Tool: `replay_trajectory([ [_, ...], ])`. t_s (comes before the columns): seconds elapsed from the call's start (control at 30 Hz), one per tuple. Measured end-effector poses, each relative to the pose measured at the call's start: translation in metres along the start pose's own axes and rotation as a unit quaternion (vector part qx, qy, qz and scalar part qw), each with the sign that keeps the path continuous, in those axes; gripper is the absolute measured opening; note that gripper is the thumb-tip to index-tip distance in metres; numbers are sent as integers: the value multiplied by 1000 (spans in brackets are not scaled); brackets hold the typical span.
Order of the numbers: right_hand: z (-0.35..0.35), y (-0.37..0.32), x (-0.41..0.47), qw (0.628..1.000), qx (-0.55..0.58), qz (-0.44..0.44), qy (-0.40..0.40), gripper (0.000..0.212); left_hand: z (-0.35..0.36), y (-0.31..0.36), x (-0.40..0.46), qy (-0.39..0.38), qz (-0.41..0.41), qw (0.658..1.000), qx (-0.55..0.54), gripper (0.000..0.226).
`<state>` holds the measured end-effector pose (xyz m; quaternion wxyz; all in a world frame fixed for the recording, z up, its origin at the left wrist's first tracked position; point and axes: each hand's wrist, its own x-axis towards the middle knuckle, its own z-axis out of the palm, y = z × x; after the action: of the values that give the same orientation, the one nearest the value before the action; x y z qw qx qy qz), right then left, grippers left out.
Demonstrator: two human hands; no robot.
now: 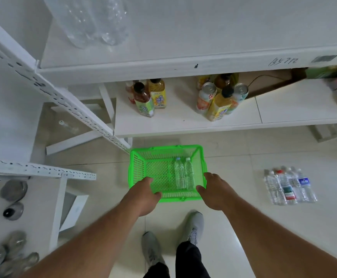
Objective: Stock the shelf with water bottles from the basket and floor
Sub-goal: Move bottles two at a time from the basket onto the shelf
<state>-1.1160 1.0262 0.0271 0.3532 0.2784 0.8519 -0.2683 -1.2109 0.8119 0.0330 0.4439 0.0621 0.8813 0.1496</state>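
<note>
A green plastic basket [164, 148] sits on the tiled floor in front of the white shelf [203, 37]. Two clear water bottles [184, 174] lie side by side in its right half. My left hand [144, 194] is over the basket's near left corner and my right hand [216, 191] over its near right corner. Both have loosely curled fingers and hold nothing. Several more water bottles [289, 186] lie in a row on the floor to the right. A few clear bottles [95, 21] stand on the upper shelf board at the left.
The lower shelf board [283, 115] holds tea and juice bottles [149, 97], cans [219, 99], a cardboard box and coloured packs at the right. A second white rack [33, 171] with cans stands at the left. My grey shoes [193, 227] are just behind the basket.
</note>
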Motion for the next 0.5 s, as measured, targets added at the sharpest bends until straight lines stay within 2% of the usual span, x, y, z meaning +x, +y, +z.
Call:
replay_trajectory([
  [0.23,50,23,123,997,59,30,-26,53,65,-9,110,-3,-17,999,-32,68],
  [0.5,155,52,288,983,150,106,-21,52,165,-55,271,-27,-18,998,-45,65],
])
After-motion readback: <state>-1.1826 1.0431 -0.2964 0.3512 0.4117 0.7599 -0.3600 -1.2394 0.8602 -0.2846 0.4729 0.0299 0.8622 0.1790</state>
